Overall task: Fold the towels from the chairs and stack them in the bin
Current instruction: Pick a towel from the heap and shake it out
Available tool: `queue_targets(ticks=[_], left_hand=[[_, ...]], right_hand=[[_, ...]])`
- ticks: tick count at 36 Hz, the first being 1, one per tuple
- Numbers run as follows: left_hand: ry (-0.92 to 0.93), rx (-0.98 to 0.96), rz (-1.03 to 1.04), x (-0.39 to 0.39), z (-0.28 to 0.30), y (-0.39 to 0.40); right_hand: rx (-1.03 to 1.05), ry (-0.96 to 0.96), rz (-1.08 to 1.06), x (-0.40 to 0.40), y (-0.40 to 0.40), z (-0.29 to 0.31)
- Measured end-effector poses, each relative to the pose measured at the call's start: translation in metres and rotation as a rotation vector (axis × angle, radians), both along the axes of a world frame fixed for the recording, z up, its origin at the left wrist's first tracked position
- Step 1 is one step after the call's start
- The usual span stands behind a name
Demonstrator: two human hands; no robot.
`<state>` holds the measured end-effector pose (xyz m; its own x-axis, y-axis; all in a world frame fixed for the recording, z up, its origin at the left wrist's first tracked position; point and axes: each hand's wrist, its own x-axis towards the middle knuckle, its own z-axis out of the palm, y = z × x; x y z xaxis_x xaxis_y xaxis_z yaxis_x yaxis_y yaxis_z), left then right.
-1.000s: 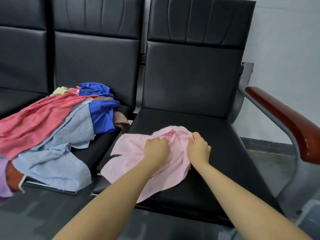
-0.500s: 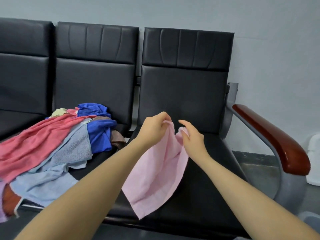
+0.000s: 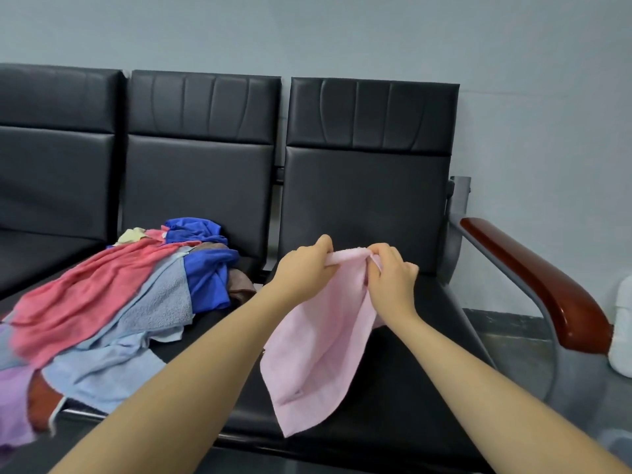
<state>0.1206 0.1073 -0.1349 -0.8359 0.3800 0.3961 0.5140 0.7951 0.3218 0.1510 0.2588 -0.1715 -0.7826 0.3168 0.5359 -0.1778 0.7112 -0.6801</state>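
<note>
A pink towel [image 3: 314,354] hangs above the right black chair seat [image 3: 410,405], held up by its top edge. My left hand [image 3: 304,265] grips that edge on the left and my right hand [image 3: 390,271] pinches it on the right, the two hands close together. The towel's lower corner droops near the seat's front edge. On the middle chair lies a heap of towels [image 3: 113,309]: a red one on top, grey and light blue beneath, dark blue and brown at the back, purple at the far left.
Three joined black chairs stand against a pale wall. A red-brown armrest [image 3: 533,278] on a grey metal frame borders the right seat. A white container [image 3: 620,330] stands on the floor at the far right edge.
Both hands lifted the pink towel from the seat and hold it in the air. Their grips have come closer along its top edge. The camera view has tilted up.
</note>
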Motion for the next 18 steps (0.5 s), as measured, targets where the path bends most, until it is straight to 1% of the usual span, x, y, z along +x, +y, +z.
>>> queue_targets(ticks=[3, 5, 8, 11, 14, 16, 18], left_hand=[[0.017, -0.053, 0.014, 0.005, -0.004, 0.005], [0.019, -0.016, -0.009, 0.006, -0.008, 0.006], [-0.042, 0.161, -0.091, 0.009, -0.011, 0.008], [-0.196, 0.294, -0.152, 0.015, -0.007, 0.01], [-0.35, 0.445, -0.155, 0.013, -0.011, 0.012], [-0.353, 0.594, -0.137, 0.008, -0.013, 0.015], [-0.29, 0.693, -0.066, 0.005, -0.011, 0.016]], right_hand=[[-0.007, -0.011, 0.021, 0.003, 0.002, -0.005], [0.013, -0.011, 0.024, 0.002, 0.003, -0.009], [0.032, -0.016, 0.009, 0.001, 0.008, -0.015], [-0.004, -0.036, 0.014, 0.001, 0.013, -0.02], [-0.075, -0.018, 0.07, 0.003, 0.016, -0.021], [-0.095, -0.034, 0.074, 0.005, 0.016, -0.02], [-0.165, -0.047, 0.038, 0.005, 0.019, -0.017]])
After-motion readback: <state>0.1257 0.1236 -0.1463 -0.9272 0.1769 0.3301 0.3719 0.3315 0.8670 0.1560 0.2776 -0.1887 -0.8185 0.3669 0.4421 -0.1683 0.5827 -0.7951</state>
